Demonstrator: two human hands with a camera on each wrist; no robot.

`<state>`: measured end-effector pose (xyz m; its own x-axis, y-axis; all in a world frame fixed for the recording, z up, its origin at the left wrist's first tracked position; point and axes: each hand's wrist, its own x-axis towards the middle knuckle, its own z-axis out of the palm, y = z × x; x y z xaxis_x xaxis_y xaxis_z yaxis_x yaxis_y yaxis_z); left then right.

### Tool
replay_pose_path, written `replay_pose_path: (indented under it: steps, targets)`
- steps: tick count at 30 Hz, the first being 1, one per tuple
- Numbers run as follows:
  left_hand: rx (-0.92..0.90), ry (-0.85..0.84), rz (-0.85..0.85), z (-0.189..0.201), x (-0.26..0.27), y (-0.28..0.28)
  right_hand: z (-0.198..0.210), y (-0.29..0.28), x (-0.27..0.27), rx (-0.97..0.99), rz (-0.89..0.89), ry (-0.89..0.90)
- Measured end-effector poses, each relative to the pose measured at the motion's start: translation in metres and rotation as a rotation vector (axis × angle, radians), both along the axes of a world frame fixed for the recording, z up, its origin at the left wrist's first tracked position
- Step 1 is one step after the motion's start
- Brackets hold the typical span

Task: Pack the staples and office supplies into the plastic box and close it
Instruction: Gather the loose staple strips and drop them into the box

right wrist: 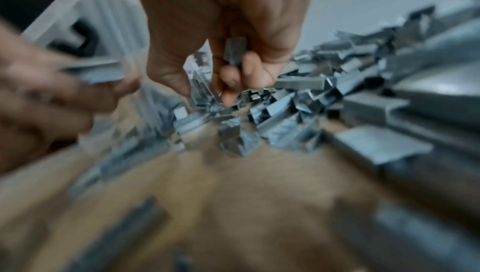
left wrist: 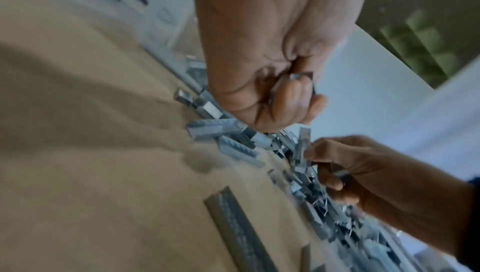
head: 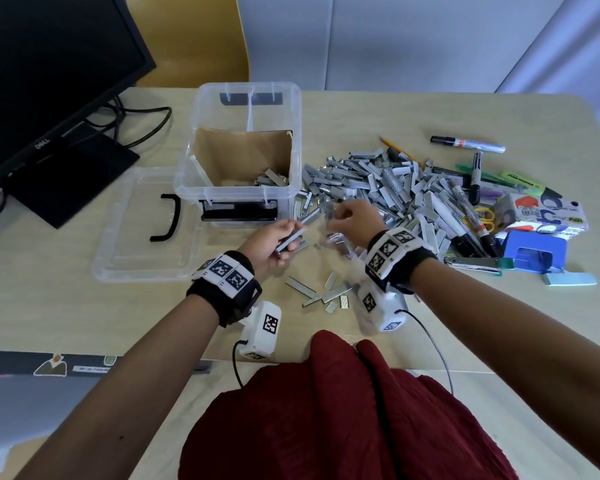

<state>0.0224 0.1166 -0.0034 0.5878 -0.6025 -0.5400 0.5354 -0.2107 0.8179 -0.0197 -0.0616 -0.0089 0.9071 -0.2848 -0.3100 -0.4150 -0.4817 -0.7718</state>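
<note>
Left hand (head: 274,242): curled around staple strips (head: 291,240), centre of frame.
Right hand (head: 355,216): pinching staples at the near edge of the staple pile (head: 378,181).
Box (head: 238,192): open, upper centre, a few staples inside.
Lid (head: 142,230): flat, left of box.

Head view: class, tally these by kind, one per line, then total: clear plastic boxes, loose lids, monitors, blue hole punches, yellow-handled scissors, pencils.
Clear plastic box: 1
Loose lid: 1
Monitor: 1
Blue hole punch: 1
Yellow-handled scissors: 1
Pencil: 1
Total: 6
</note>
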Motion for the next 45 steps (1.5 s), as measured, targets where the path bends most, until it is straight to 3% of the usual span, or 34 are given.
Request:
replay_pose_path:
  steps: [2,3,6,9,11,14,16,20,24,28,32,34,36,41,43,45]
  targets:
    - [-0.008,0.055,0.006,0.002,-0.001,0.001,0.000,-0.008,-0.004,0.364,-0.175,-0.015]
    - [0.063,-0.009,-0.031,0.003,-0.001,0.000,0.001,-0.012,-0.006,0.577,-0.249,-0.024]
    - [0.471,-0.499,-0.176,-0.002,0.000,-0.005,0.007,-0.020,-0.015,1.141,-0.342,-0.081]
    - [0.738,-0.904,-0.330,-0.008,-0.004,-0.008,0.012,-0.021,-0.021,1.276,-0.345,-0.150]
    - [0.856,-1.072,-0.513,-0.012,-0.007,-0.009,0.016,-0.022,-0.020,1.220,-0.348,-0.137]
    - [0.914,-1.147,-0.623,-0.017,-0.007,-0.013,0.019,-0.021,-0.017,1.047,-0.354,-0.042]
    - [0.932,-1.180,-0.653,-0.019,-0.009,-0.016,0.017,-0.022,-0.016,0.757,-0.288,0.040]
    - [0.903,-1.152,-0.625,-0.016,-0.010,-0.017,0.011,-0.015,-0.017,0.048,0.033,0.164]
    - [0.856,-1.151,-0.625,-0.007,-0.012,-0.017,0.008,-0.003,-0.018,-0.422,0.251,0.225]
    - [0.661,-1.062,-0.497,0.012,-0.019,-0.023,0.009,0.005,-0.026,-0.670,0.369,0.283]
    - [0.357,-0.859,-0.287,0.046,-0.023,-0.028,0.008,0.006,-0.026,-0.689,0.401,0.264]
    - [0.243,-0.731,-0.225,0.064,-0.023,-0.028,0.004,0.001,-0.021,-0.553,0.336,0.297]
    - [0.079,-0.575,-0.154,0.083,-0.021,-0.026,0.004,-0.004,-0.019,-0.269,0.237,0.295]
    - [-0.230,-0.351,0.204,0.107,0.016,-0.013,0.022,-0.011,-0.019,0.813,-0.171,0.151]
    - [-0.278,-0.163,0.415,0.106,0.033,-0.009,0.030,-0.010,-0.016,1.048,-0.206,0.079]
    - [-0.264,0.021,0.569,0.102,0.049,-0.006,0.037,-0.008,-0.014,1.160,-0.218,0.029]
